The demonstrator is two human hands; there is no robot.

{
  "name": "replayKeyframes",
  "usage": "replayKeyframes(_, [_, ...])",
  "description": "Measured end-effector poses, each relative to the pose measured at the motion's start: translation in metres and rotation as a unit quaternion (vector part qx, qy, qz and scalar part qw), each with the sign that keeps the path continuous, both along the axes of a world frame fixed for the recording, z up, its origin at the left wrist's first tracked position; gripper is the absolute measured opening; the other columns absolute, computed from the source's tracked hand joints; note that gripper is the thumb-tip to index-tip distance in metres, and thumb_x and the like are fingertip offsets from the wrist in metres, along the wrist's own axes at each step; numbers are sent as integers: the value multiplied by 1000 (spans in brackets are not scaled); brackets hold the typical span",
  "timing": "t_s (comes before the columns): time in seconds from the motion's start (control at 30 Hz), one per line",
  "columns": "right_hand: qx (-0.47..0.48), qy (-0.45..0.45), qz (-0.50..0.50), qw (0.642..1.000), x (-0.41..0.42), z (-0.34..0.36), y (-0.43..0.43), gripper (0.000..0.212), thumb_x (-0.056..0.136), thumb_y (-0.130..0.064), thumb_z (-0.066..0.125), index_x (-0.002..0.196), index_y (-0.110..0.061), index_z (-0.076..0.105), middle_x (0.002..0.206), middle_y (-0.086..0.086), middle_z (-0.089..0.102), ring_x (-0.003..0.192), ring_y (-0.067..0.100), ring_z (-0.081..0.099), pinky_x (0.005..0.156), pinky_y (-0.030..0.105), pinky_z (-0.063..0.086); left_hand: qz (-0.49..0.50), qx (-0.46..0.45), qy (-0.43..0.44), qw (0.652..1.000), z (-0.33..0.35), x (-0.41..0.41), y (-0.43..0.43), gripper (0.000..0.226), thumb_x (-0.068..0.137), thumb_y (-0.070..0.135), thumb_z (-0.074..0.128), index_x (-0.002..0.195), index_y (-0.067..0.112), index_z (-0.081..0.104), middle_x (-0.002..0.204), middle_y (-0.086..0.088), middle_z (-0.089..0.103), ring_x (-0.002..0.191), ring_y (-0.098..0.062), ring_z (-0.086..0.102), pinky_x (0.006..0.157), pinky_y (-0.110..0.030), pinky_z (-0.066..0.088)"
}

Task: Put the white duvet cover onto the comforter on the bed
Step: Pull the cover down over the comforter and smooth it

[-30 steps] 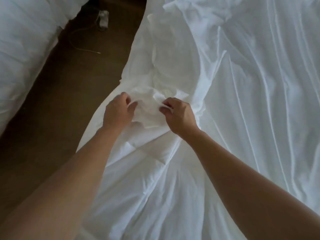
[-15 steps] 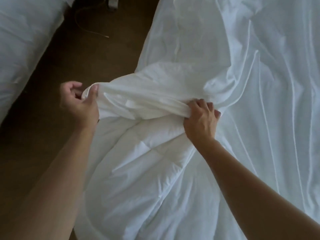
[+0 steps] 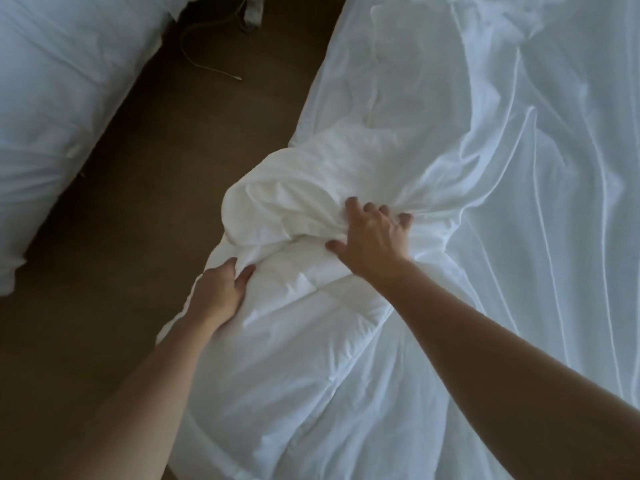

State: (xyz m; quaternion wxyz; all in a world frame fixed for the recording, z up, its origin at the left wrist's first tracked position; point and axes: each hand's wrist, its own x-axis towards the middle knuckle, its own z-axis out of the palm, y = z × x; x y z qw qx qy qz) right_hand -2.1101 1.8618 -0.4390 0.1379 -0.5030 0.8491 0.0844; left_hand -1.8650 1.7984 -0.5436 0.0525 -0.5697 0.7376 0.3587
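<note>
Change: left hand [image 3: 221, 289] is now sitting lower and nearer than half a second ago, no longer lifting the cover's edge out to the left; the bunched edge is now rolling over towards the far side, while the right hand [image 3: 372, 237] is staying about where it was.
Duvet cover [image 3: 502, 174]: lying over the right-hand bed, its long axis running from near to far, with long creases fanning out from the right hand; it is looking thin, smooth and slightly shiny white.
Cover mouth: bunching into a thick roll across the bed's left edge, running left to right between the two hands and facing the near side.
Comforter [image 3: 311, 348]: showing as puffy, quilted white on the near side of the roll, spilling towards the near-left corner.
Second bed [image 3: 52, 98]: sitting far left, in white bedding.
Floor [image 3: 149, 209]: showing brown between the beds.
Right hand: clutching gathered duvet cover with curled fingers, thumb lying on the comforter.
Left hand: gripping the comforter's left edge just under the roll.
Cable [image 3: 207, 62]: trailing on the far floor.
</note>
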Motion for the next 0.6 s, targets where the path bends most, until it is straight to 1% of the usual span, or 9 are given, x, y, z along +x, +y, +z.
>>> replayKeyframes(0.1, [-63,-71,-1,995,26,-2,1,79,85,-57,70,143,-25,28,98,1,62,89,26,63,85,42,45,-56,-62,50,995,28,14,23,26,98,23,61,85,1,66,68,-18,67,64,-39,65,56,-34,41])
replayKeyframes(0.17, [-72,-92,15,993,40,1,-3,68,86,-49,72,138,-26,35,87,-2,56,80,25,61,79,39,46,-92,-80,52,991,52,22,47,19,92,17,68,81,2,67,60,-15,65,56,-36,63,51,-34,44])
replayKeyframes(0.23, [-99,-132,13,986,50,6,-7,29,87,-34,68,108,-23,51,80,-3,52,80,30,62,70,35,41,-120,-83,47,988,77,27,76,15,90,17,70,84,4,68,64,-16,66,60,-37,66,55,-38,50])
replayKeyframes(0.27, [-121,-170,-19,978,50,8,-9,14,87,-27,65,92,-22,52,78,-1,53,81,34,62,69,33,37,-127,-67,44,989,86,22,89,15,92,20,67,91,6,67,72,-15,68,69,-35,68,61,-39,51])
replayKeyframes(0.3, [-150,-209,-72,964,49,10,-11,12,87,-24,61,82,-21,51,77,3,56,83,37,61,68,32,36,-126,-41,41,990,93,16,102,17,96,24,61,102,9,64,82,-13,69,79,-32,69,70,-39,51])
replayKeyframes(0.37, [-206,-260,-207,920,48,14,-13,20,93,-33,58,78,-19,56,85,12,64,89,38,62,71,34,42,-119,13,48,992,107,5,125,26,100,29,51,122,15,52,99,-8,67,97,-26,66,82,-33,47])
replayKeyframes(0.43, [-210,-286,-317,880,45,17,-9,44,95,-55,50,86,-15,65,94,14,68,95,37,64,85,42,51,-155,28,65,985,122,-3,151,36,99,28,51,133,20,41,109,-5,60,102,-22,61,89,-29,48])
replayKeyframes(0.53, [-101,-306,-407,855,49,12,12,90,75,-93,34,104,-16,70,106,10,68,104,36,63,99,47,50,-274,-71,45,958,126,1,165,38,80,26,66,117,26,58,123,-6,46,108,-26,52,96,-35,47])
replayKeyframes(0.6, [-59,-306,-425,850,54,3,28,111,65,-100,39,123,-9,66,120,13,66,114,36,61,103,47,48,-302,-133,42,943,110,8,138,32,72,32,70,104,32,72,151,-11,33,127,-36,39,104,-47,36])
